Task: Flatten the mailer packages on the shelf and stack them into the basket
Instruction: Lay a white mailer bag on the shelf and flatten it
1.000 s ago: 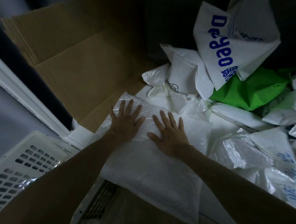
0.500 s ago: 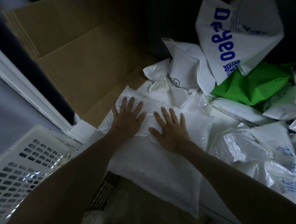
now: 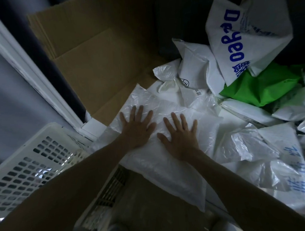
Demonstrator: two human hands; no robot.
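both hands flat, palms down, fingers straight and spread, side by side but not touching each other. left hand (image 3: pixel 137 127) and right hand (image 3: pixel 180 136) both press on the same large white mailer (image 3: pixel 162 164), which lies on the shelf (image 3: pixel 92 127) with its near corner hanging over the front edge. mailer surface crinkled around the fingers, smoother toward the near end. neither hand curls round or pinches anything. white perforated basket (image 3: pixel 31 158) sits low at the left, below the left forearm, apart from the mailer; what it contains cannot be made out. flattened brown cardboard (image 3: pixel 95 65) leans at the back left, its lower flap touching the mailer's far edge. right of the hands: loose pile of crumpled white mailers (image 3: pixel 257 144), a green bag (image 3: pixel 260 89) among them, and a white bag with blue lettering (image 3: pixel 247 38) resting on the green one. lighting dim.
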